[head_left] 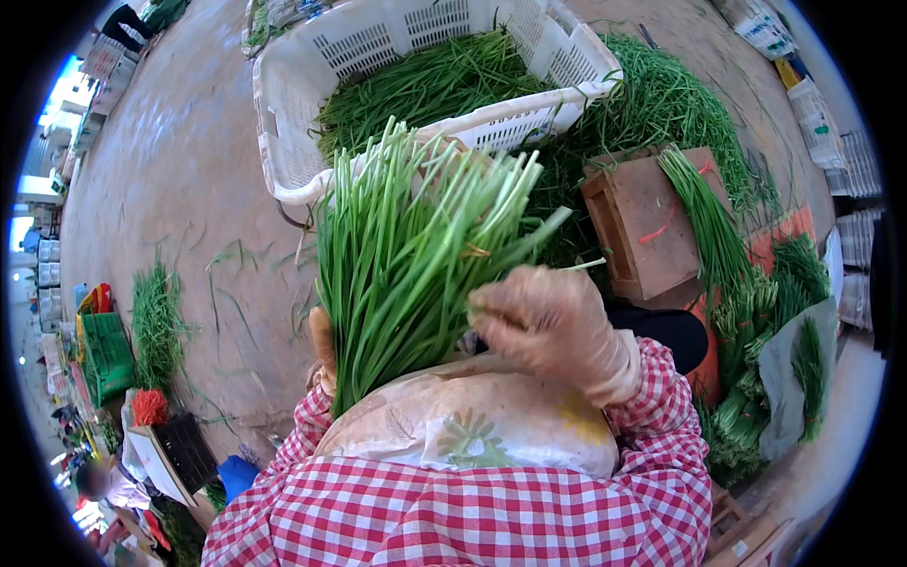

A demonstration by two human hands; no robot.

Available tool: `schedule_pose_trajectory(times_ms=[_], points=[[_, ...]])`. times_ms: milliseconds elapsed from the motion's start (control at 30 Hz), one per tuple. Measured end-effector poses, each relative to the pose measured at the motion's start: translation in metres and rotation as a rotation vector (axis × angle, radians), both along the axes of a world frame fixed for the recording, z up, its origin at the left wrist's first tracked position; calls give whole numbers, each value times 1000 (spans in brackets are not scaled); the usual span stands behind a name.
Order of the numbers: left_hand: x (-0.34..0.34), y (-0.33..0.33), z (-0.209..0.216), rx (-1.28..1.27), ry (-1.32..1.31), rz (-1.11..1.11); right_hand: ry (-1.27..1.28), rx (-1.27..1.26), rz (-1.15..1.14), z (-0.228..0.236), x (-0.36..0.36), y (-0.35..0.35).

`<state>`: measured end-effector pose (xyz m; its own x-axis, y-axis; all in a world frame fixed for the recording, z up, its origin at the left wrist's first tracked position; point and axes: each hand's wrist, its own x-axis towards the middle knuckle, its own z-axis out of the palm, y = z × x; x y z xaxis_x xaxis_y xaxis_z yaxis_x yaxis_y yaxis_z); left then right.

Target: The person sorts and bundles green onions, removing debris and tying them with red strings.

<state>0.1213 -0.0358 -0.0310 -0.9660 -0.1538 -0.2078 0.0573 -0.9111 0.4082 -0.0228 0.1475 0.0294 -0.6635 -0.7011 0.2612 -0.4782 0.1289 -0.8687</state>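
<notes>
A thick, loose bunch of garlic chives [406, 255] stands in front of my body, pale cut ends pointing up and away, green leaves towards my lap. My left hand [323, 342] grips it from the left side; only the gloved thumb shows, and the leaves hide the other fingers. At the bunch's right edge is my right hand [557, 326], in a stained pale glove. Its fingers are curled together, and whatever they may pinch is hidden. A patterned apron [472, 425] covers my lap below the bunch.
A white slotted crate [283, 142] with loose chives stands ahead. A chive heap [675, 99] lies beyond a wooden box [647, 222], which bears a chive bundle [704, 213]. Several tied bundles [746, 397] lie at right. A green crate [106, 354] and red ties [149, 407] are at left.
</notes>
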Motion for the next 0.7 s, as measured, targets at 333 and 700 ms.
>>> schedule_pose_trajectory(times_ms=[333, 700], points=[[15, -24, -31, -51, 17, -9, -170, -92, 20, 36, -30, 79], [8, -15, -4, -128, -37, -118, 288, 4, 65, -25, -40, -27]])
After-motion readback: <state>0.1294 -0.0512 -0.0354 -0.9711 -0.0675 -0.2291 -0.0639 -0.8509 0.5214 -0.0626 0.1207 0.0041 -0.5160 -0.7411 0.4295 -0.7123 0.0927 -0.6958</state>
